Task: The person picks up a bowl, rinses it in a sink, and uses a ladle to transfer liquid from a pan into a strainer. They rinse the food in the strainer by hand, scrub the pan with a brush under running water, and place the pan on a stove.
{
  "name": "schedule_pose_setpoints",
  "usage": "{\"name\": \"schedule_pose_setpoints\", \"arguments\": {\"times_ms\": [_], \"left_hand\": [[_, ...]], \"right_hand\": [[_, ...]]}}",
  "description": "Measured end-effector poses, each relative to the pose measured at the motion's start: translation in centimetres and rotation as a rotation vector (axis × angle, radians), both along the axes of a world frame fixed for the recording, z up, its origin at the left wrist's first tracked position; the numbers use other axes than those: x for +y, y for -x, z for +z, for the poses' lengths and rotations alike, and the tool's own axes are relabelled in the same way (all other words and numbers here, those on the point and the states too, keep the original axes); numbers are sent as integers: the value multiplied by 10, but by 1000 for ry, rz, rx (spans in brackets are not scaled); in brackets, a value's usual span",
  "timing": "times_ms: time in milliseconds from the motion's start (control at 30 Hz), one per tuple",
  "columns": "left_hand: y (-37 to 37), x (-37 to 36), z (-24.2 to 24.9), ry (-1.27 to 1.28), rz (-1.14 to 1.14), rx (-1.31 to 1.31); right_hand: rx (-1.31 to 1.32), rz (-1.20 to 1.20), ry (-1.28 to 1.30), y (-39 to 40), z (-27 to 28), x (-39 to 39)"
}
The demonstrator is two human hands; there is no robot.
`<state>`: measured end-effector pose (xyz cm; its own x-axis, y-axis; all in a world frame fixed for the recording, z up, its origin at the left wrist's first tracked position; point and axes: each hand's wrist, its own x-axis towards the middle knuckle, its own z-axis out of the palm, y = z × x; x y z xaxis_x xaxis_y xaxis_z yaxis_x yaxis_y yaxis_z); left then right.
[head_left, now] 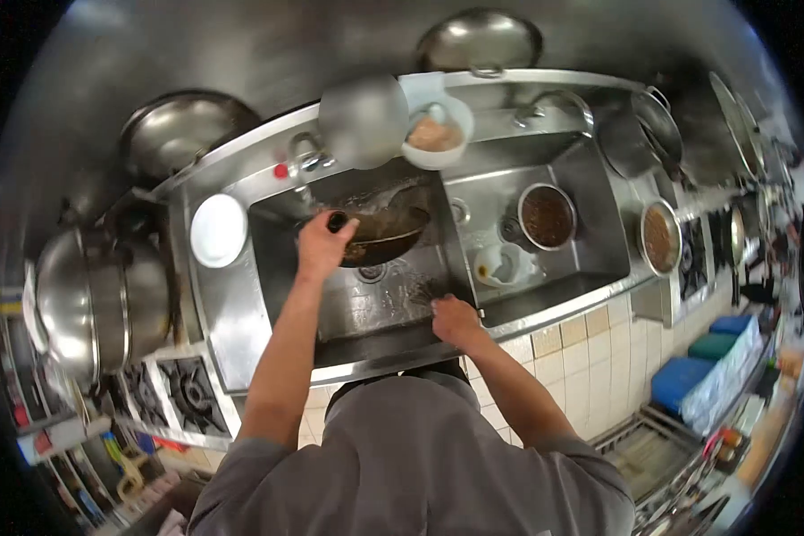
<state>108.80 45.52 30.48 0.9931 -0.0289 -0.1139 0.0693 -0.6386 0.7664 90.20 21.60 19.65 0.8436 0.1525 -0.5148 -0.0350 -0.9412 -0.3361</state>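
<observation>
Nearest to us, our right hand [454, 319] rests flat on the front rim of the steel sink [389, 304], fingers spread on the metal and grasping nothing. Just beyond, our left hand [322, 246] is clenched around the dark handle [337, 221] of a wok [386, 234], which sits tilted inside the left basin [286, 268]; the wok's inside looks dark and wet, with a brownish film, though we cannot tell what is in it exactly. The basin floor under it is wet around the drain [370, 272].

In the right basin [590, 232] we see a small white cup [496, 264] lying near the divider and a round steel pot [546, 215] filled with a dark brown liquid. To the right of the sink, on the worktop [657, 299], a second steel pot [659, 237] holds a similar reddish-brown content.

To the left of the sink a white plate [218, 230] lies on the steel worktop, bare on top. Farther left stands a stack of large steel pots [98, 299], beside gas burners [183, 393].

At the back ledge a white bowl [438, 132] holds something pale pinkish-brown, and just beside it a round steel lid [363, 119] leans. Behind those, a large steel bowl [183, 132] and another lid [480, 40] rest against the back wall.
</observation>
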Motion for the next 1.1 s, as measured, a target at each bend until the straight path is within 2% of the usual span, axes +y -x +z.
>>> {"name": "schedule_pose_setpoints", "arguments": {"times_ms": [100,167,200,233,267,300,333,367,400,433,467,500,533,567,600,667,700,733,833,867,900,933,967,1000,1033,1067,1100], "left_hand": [[-28,-1,-18,-141,-105,8],[-41,-3,-37,-88,-14,-133],[-42,-12,-23,-134,44,-157],[-44,-19,-10,-218,105,-73],[-66,-1,-58,-419,250,25],[-58,-13,-15,-160,184,230],[-88,28,-92,-273,69,161],[-74,20,-64,-295,-7,101],[-74,27,-71,-157,15,111],[-64,20,-44,-97,39,187],[-57,26,-51,54,54,187],[-51,28,-48,48,133,366],[-38,21,-49,197,99,252],[-34,26,-55,345,125,399],[-19,22,-56,285,151,215],[-4,23,-58,355,160,272],[0,24,-69,355,256,215],[-3,23,-82,357,252,210],[9,22,-69,441,340,238],[11,15,-50,463,354,274],[13,10,-41,484,431,253],[14,4,-28,545,397,165],[17,2,-11,428,484,238],[9,30,-41,164,473,198],[17,24,-10,182,453,333],[18,30,-12,48,447,289],[31,11,40,32,494,284]], "right_hand": [[123,51,51,-8,-10,2],[181,78,36,-17,-1,2],[239,103,35,-18,3,-2],[244,66,46,-15,0,-5],[190,112,54,-14,-8,-6],[137,150,67,-12,-20,-8],[82,179,147,-5,-43,-6],[29,215,228,0,-61,-5],[5,263,163,-3,-37,-11],[-23,318,96,-8,-10,-14],[-73,250,15,-7,-23,-9],[-128,168,-52,-2,-37,-4],[-143,188,-78,-3,-29,-7],[-158,207,-105,-3,-14,-11],[-152,169,-118,-1,-6,-12],[-158,115,-123,1,25,-28],[-147,66,-199,5,48,-37],[-135,33,-283,10,62,-45],[-141,-65,-372,28,70,-76],[-217,-51,-408,34,39,-83],[-185,-104,-511,31,74,-97],[-321,-179,-544,31,82,-105],[-266,-180,-497,28,75,-112],[-97,-280,-496,23,75,-117],[6,-354,-597,14,95,-118],[-104,-242,-551,6,80,-124],[-175,-174,-575,-3,71,-126]]}}
